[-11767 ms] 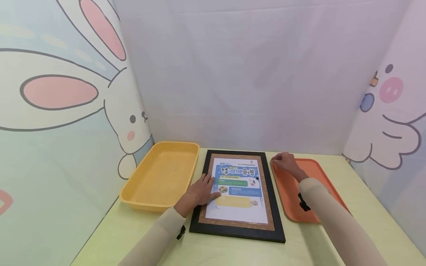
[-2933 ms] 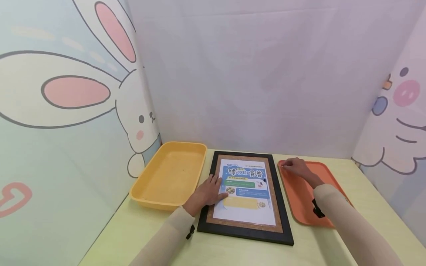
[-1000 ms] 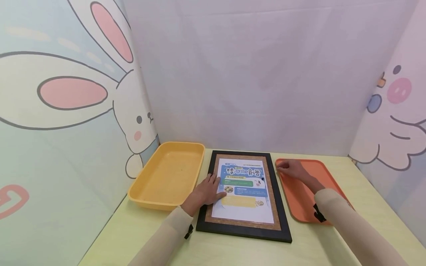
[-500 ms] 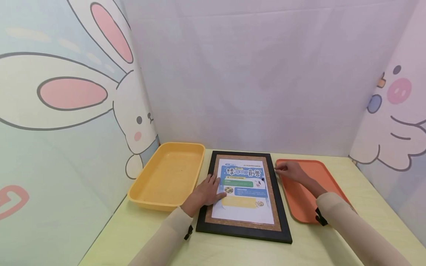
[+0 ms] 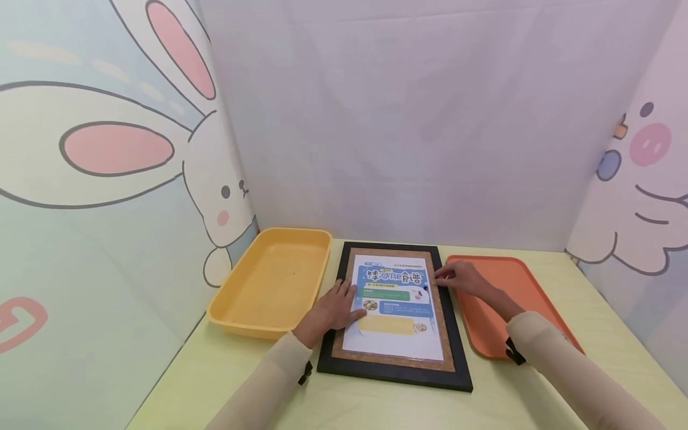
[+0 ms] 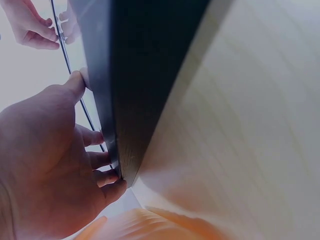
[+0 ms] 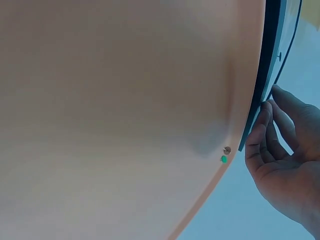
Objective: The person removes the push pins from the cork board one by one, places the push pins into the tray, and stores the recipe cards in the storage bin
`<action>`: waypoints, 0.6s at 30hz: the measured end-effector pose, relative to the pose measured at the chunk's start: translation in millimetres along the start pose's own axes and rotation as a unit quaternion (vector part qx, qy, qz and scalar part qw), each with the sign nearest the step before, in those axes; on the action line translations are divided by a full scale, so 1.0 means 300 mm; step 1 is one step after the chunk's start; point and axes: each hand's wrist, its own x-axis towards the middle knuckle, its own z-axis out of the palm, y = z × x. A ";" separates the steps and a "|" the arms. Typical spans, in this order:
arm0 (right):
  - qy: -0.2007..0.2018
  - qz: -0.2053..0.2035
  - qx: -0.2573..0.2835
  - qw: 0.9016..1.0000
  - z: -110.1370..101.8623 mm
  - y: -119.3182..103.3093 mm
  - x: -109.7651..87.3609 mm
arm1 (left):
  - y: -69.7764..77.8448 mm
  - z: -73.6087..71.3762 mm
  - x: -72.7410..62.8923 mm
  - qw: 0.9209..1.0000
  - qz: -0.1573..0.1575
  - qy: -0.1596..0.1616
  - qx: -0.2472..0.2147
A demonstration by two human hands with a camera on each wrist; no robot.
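A black-framed corkboard [image 5: 395,377] lies flat on the table with a printed poster [image 5: 392,346] on it. My left hand [image 5: 334,306] rests on its left side, fingers extended over the frame and thumb on the poster. My right hand [image 5: 463,278] is at the frame's right side, thumb and fingertips together, pinching what appears to be a thumbtack, mostly hidden by the fingers. In the right wrist view a tack [image 7: 279,56] stands in the board near those fingertips. A green thumbtack [image 7: 223,159] and a metallic one [image 7: 227,150] lie at the tray's corner.
An orange tray [image 5: 500,292] sits right of the board, under my right forearm. At the left stands a deeper yellow tray [image 5: 269,280], close to my left wrist. A pale curtain [image 5: 387,119] hangs behind the table, with cartoon-printed panels at both sides.
My right hand has left the orange tray's upper left corner and moved left to the board's right edge, fingertips now over the frame. The left hand stays put on the board.
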 end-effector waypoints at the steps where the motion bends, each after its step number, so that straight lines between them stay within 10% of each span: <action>1: 0.000 -0.004 0.001 1.000 0.004 -0.003 0.000 | 0.000 -0.001 -0.001 1.000 0.000 0.000 0.000; 18: -0.048 -0.021 0.023 0.998 0.038 -0.043 0.002 | -0.003 0.001 -0.003 1.000 0.005 0.003 0.004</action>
